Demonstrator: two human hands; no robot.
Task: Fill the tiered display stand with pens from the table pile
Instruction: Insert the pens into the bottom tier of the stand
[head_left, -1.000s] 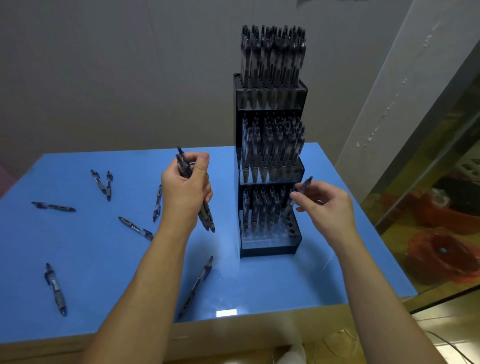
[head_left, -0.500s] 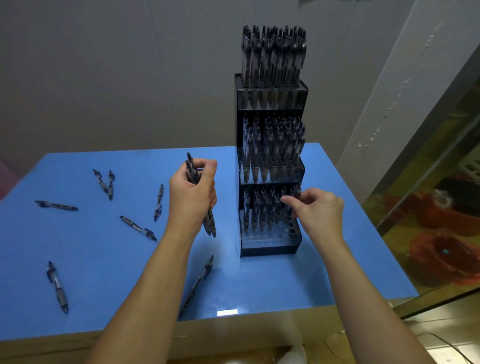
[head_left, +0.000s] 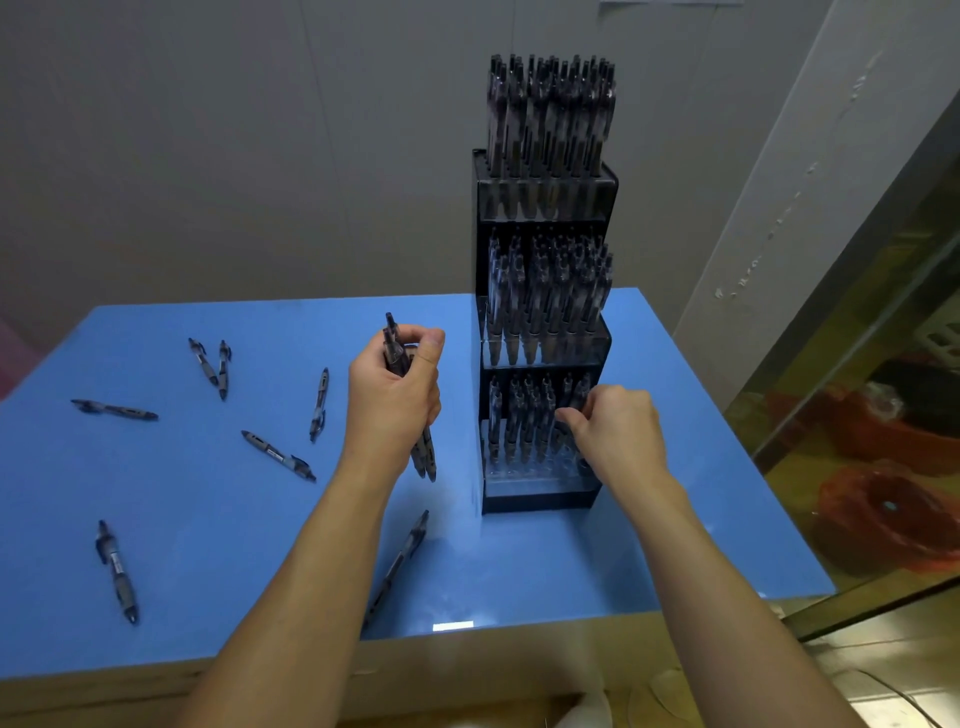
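A black three-tier display stand (head_left: 540, 499) rises at the back middle of the blue table (head_left: 519, 566). Its top and middle tiers are packed with upright dark pens. The bottom tier holds several pens, with open holes at its front. My left hand (head_left: 395, 395) grips a small bundle of pens (head_left: 423, 457) upright, just left of the stand. My right hand (head_left: 618, 431) is at the bottom tier's right side, pinching a pen (head_left: 574, 400) that stands in the tier. Several loose pens lie on the table, one (head_left: 397, 564) near my left forearm.
More loose pens lie to the left: a pair (head_left: 210, 364), one (head_left: 114, 409) at the far left, one (head_left: 118, 570) near the front edge. A grey wall is behind the table. To the right the floor drops away, with red tubs (head_left: 893, 519) below.
My right hand has carried its pen from beside the stand down into the bottom tier. My left hand with the bundle shifted slightly toward the stand.
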